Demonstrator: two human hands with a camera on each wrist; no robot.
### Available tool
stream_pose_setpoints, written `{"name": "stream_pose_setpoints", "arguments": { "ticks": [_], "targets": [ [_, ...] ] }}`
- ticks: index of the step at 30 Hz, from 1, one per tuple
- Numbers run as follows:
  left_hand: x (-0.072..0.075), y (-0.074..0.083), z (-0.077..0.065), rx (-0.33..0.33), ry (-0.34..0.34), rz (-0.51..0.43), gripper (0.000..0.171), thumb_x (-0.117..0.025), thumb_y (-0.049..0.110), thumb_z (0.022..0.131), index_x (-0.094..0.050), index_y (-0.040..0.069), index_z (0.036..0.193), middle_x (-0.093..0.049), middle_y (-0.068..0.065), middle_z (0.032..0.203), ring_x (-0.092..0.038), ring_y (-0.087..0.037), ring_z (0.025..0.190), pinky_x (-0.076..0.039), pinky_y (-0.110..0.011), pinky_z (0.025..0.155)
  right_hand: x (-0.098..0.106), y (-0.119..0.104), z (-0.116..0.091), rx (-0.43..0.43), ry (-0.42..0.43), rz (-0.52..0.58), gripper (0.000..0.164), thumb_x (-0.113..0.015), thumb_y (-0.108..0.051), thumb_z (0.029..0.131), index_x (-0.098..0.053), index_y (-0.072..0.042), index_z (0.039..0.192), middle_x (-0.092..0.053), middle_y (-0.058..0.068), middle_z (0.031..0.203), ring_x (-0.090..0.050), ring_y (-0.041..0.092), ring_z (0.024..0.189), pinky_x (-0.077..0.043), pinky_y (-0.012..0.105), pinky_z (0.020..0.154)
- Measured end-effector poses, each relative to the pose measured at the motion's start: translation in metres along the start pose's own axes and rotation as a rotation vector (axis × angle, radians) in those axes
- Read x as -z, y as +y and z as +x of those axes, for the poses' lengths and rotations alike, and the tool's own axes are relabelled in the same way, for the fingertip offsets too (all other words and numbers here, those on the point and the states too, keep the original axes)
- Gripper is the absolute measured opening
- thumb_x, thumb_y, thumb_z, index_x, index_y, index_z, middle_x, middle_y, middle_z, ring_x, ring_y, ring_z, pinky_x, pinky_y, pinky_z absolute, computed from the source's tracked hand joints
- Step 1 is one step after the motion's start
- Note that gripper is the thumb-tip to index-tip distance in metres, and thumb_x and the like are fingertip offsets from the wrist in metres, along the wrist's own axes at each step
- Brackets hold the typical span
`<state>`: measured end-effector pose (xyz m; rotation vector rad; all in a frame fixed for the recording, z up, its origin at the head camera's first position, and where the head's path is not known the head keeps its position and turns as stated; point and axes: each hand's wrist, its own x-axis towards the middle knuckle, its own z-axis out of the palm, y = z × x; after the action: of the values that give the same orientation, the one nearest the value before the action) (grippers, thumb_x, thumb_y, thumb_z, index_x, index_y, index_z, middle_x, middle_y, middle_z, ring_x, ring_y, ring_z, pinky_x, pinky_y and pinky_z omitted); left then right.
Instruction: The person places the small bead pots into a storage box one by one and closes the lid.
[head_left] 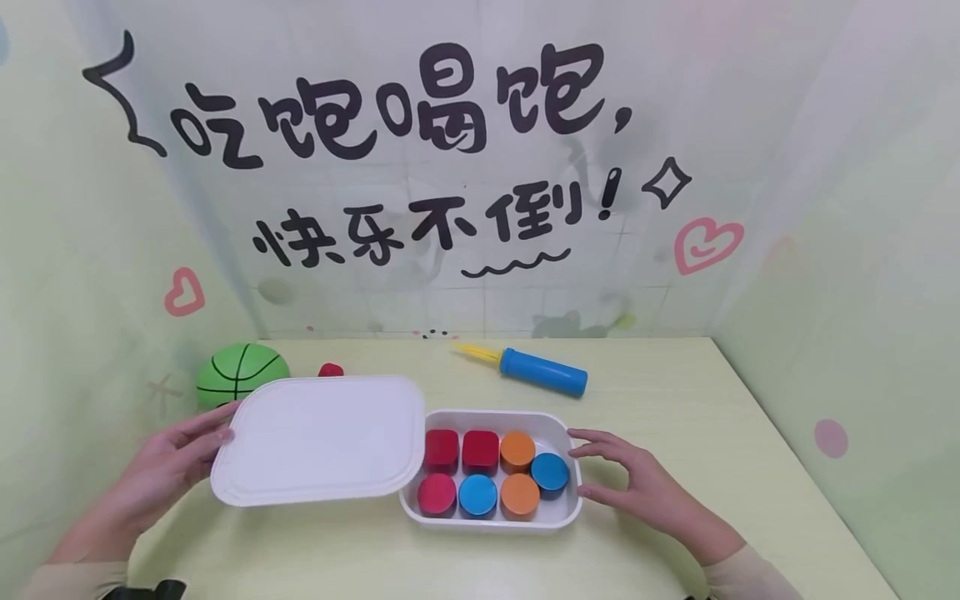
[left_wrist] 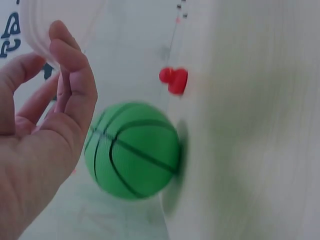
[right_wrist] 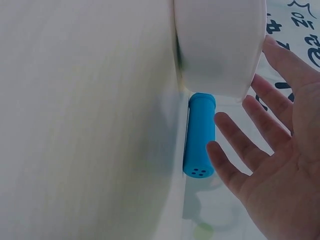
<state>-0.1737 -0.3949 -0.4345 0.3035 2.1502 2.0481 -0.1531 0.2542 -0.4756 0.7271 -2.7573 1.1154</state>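
In the head view my left hand (head_left: 168, 471) pinches the left edge of a white lid (head_left: 322, 437) between thumb and fingers. The lid is raised, and its right end overlaps the left part of a white box (head_left: 491, 527) on the table. Inside the box are red blocks (head_left: 480, 448), orange ones (head_left: 519, 493) and blue ones (head_left: 477, 494); the lid hides the box's left side. My right hand (head_left: 637, 483) is at the box's right end, its fingertips on or very near the rim. The right wrist view shows these fingers (right_wrist: 255, 107) spread and fairly straight beside the box wall (right_wrist: 220, 45).
A green ball (head_left: 240, 371) with black lines sits behind my left hand. Near it stands a small red object (left_wrist: 175, 80) with a rounded knob. Behind the box lies a blue hand pump (head_left: 543, 371) with a yellow nozzle. Printed curtains enclose the table (head_left: 675, 383).
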Motion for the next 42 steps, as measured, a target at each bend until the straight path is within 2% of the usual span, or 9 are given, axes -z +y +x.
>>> {"name": "stream_pose_setpoints", "arguments": {
  "ticks": [4,10,19,24,30,34,38,42],
  "targets": [
    [-0.028,0.003,0.011,0.008,-0.003,-0.069,0.044,-0.049,0.004,0.108,-0.058,0.021,0.148,-0.073,0.011,0.124,-0.073,-0.007,0.098,-0.063,-0.026,0.081,-0.001,0.0,0.0,0.011,0.011,-0.002,0.041,-0.084,-0.036,0.086,-0.071,-0.033,0.125,-0.059,-0.009,0.149,-0.057,0.026,0.138,-0.052,0.056,0.107],
    [-0.07,0.002,0.023,0.039,0.013,-0.057,0.049,-0.053,0.011,0.108,-0.045,0.012,0.157,-0.073,0.01,0.122,-0.072,-0.007,0.098,-0.063,-0.026,0.082,-0.001,0.001,0.0,0.025,0.017,-0.01,0.041,-0.084,-0.038,0.086,-0.072,-0.032,0.125,-0.059,-0.01,0.149,-0.057,0.025,0.138,-0.052,0.055,0.107],
    [-0.126,0.01,0.037,0.088,0.031,-0.021,0.059,-0.061,0.016,0.105,-0.039,0.004,0.158,-0.071,0.005,0.107,-0.072,-0.01,0.093,-0.063,-0.028,0.082,0.001,0.001,0.001,0.07,0.026,-0.015,0.04,-0.084,-0.036,0.087,-0.072,-0.028,0.124,-0.061,-0.006,0.147,-0.059,0.025,0.136,-0.053,0.04,0.11],
    [-0.155,0.009,0.042,0.121,0.064,-0.024,0.061,-0.064,0.02,0.103,-0.04,0.005,0.158,-0.071,0.004,0.107,-0.071,-0.011,0.095,-0.063,-0.029,0.086,0.001,0.001,0.0,0.091,0.042,-0.012,0.039,-0.083,-0.035,0.087,-0.073,-0.027,0.124,-0.061,-0.005,0.147,-0.059,0.025,0.135,-0.048,0.03,0.112],
    [-0.179,0.003,0.045,0.144,0.072,-0.053,0.06,-0.065,0.016,0.102,-0.043,0.006,0.156,-0.07,0.004,0.106,-0.071,-0.011,0.096,-0.062,-0.031,0.091,0.001,-0.002,-0.001,0.133,0.071,0.01,0.037,-0.083,-0.032,0.088,-0.071,-0.031,0.123,-0.062,-0.002,0.146,-0.06,0.025,0.134,-0.037,0.013,0.113],
    [-0.189,0.0,0.046,0.162,0.068,-0.061,0.059,-0.066,0.014,0.101,-0.046,0.007,0.155,-0.07,0.001,0.108,-0.071,-0.012,0.096,-0.063,-0.033,0.091,0.001,-0.006,0.0,0.153,0.168,0.041,0.036,-0.086,-0.021,0.086,-0.073,-0.031,0.117,-0.07,-0.002,0.134,-0.066,0.018,0.126,-0.041,0.009,0.108],
    [-0.198,-0.002,0.048,0.182,0.081,-0.043,0.057,-0.067,0.013,0.1,-0.049,0.01,0.154,-0.07,-0.004,0.111,-0.072,-0.015,0.097,-0.063,-0.033,0.089,0.002,-0.009,0.004,0.226,0.306,0.121,0.039,-0.088,-0.002,0.08,-0.075,-0.022,0.111,-0.075,0.004,0.12,-0.069,0.014,0.115,-0.049,0.011,0.102],
    [-0.204,-0.002,0.047,0.193,0.1,-0.021,0.055,-0.066,0.01,0.099,-0.051,0.011,0.152,-0.07,-0.008,0.113,-0.072,-0.018,0.097,-0.063,-0.034,0.088,0.003,-0.011,0.008,0.339,0.396,0.149,0.046,-0.089,0.011,0.07,-0.075,-0.011,0.109,-0.075,0.012,0.114,-0.069,0.014,0.112,-0.051,0.013,0.1]
  ]
}}
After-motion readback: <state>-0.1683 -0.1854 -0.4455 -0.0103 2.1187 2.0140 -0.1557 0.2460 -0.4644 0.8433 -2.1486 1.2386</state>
